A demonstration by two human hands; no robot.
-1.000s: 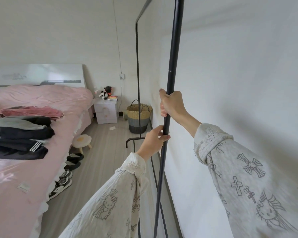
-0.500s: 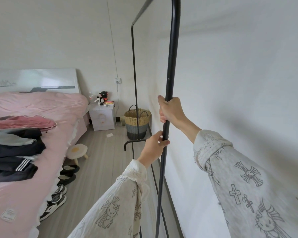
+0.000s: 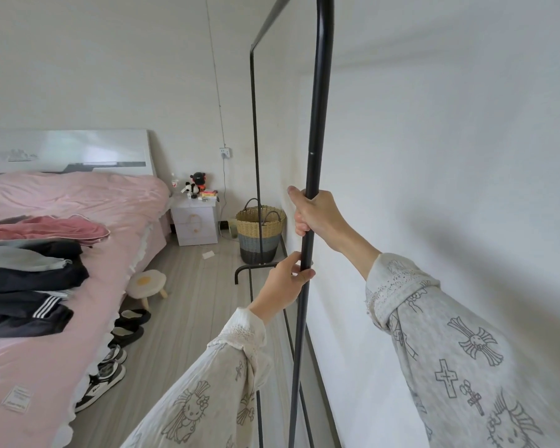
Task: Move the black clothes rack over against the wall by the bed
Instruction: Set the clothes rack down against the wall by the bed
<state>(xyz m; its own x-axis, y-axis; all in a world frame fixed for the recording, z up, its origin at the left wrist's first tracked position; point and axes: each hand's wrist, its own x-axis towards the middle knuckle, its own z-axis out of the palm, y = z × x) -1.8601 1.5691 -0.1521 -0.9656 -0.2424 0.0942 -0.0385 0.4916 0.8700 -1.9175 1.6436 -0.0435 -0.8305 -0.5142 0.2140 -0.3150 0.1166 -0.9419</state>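
The black clothes rack (image 3: pixel 319 101) stands lengthwise close along the white wall (image 3: pixel 450 189) on the right, empty of clothes. Its near upright runs through the middle of the view, its far upright stands before the basket, and its top bar leaves the frame. My right hand (image 3: pixel 317 215) is wrapped around the near upright at chest height. My left hand (image 3: pixel 286 281) grips the same upright just below it. The pink bed (image 3: pixel 78 202) fills the left side, across a strip of floor from the rack.
Folded dark and pink clothes (image 3: pixel 26 273) lie on the bed. A woven basket (image 3: pixel 260 232) and a white nightstand (image 3: pixel 194 223) stand at the far wall. A small stool (image 3: pixel 146 282) and several shoes (image 3: pixel 117 360) lie along the bed edge on the wooden floor (image 3: pixel 188 318).
The view has shifted a little forward and the room has slid left and down in frame. Both hands keep the same grip on the near upright.
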